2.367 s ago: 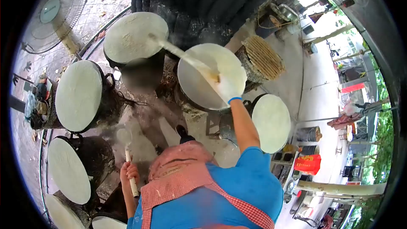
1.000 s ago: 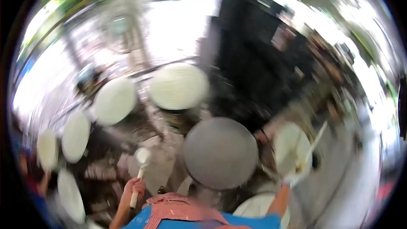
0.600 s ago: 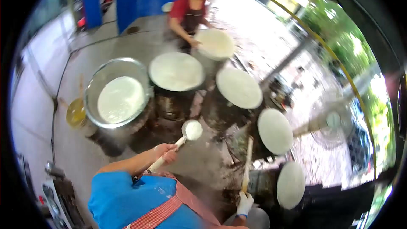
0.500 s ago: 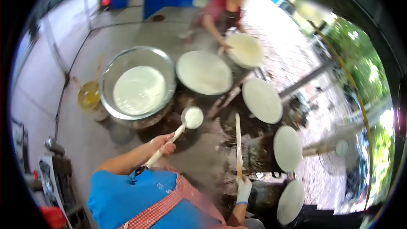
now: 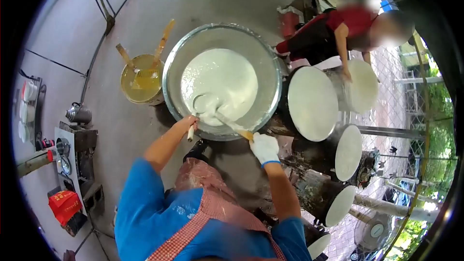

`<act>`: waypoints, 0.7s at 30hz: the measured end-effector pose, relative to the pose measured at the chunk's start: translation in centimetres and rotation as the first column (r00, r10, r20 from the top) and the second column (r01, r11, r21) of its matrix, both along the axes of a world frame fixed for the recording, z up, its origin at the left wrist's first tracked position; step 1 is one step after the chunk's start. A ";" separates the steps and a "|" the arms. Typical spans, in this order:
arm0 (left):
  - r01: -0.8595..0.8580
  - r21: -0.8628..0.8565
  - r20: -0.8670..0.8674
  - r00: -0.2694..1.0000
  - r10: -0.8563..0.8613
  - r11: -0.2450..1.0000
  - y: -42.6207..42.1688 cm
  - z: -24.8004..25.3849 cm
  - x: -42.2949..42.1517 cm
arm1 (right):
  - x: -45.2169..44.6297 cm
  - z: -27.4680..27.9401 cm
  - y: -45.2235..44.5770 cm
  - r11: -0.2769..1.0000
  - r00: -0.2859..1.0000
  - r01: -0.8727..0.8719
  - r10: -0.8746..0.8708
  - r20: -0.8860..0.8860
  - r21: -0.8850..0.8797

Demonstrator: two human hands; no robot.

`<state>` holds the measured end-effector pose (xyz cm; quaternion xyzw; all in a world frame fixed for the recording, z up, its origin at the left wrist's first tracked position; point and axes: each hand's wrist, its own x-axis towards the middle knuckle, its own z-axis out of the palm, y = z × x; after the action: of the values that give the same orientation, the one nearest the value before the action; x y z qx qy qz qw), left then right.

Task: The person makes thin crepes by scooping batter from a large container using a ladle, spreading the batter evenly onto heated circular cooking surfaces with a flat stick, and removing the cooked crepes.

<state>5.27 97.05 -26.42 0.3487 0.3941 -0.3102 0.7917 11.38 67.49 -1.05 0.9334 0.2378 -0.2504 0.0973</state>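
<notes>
Left hand: bare, closed round the handle of the ladle. Ladle bowl is down in the white batter; can't tell how full it is. Right hand: white glove, wrapped round the end of the wooden spreader, far end dipped in the same batter just beside the ladle bowl. Both tools are inside the big metal basin, near its wall on the wearer's side.

Done, as far as visible: pale coating across the near griddle, and likewise the three rounds curving down the right side: upper, middle, and lowest, partly hidden. Cooked or wet, can't tell.

Co-worker's hand is at the edge of a yellower round beyond the near griddle; contact unclear.

Left: a broad pool of batter in the basin bottom, walls bare above it. I'd call it mid-run, at the scooping step. Bucket of yellowish liquid stands just beside the basin, two wooden handles sticking out.
</notes>
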 end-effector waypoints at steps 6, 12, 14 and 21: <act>-0.047 -0.139 -0.135 0.990 0.028 0.989 -0.3 0.2 2.2 | -0.5 -2.9 0.4 0.995 0.995 0.103 -0.102 -0.015 0.018; -0.152 -0.339 -0.205 0.975 0.084 0.928 -1.4 0.7 2.8 | -3.0 -5.2 -2.4 0.947 0.954 0.291 -0.298 0.032 0.134; -0.202 -0.428 -0.227 0.967 0.112 0.881 -2.1 2.7 2.4 | -4.3 -5.4 -2.3 0.921 0.933 0.359 -0.360 -0.017 0.153; -0.203 -0.451 -0.018 0.976 0.218 0.869 -3.4 25.0 4.3 | -7.6 0.6 -6.3 0.822 0.872 0.313 -0.447 0.199 0.476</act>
<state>9.56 93.69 -1.44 0.1164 0.3338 -0.2989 0.8864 3.79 61.21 -0.48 0.9870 0.0763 -0.0611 -0.1276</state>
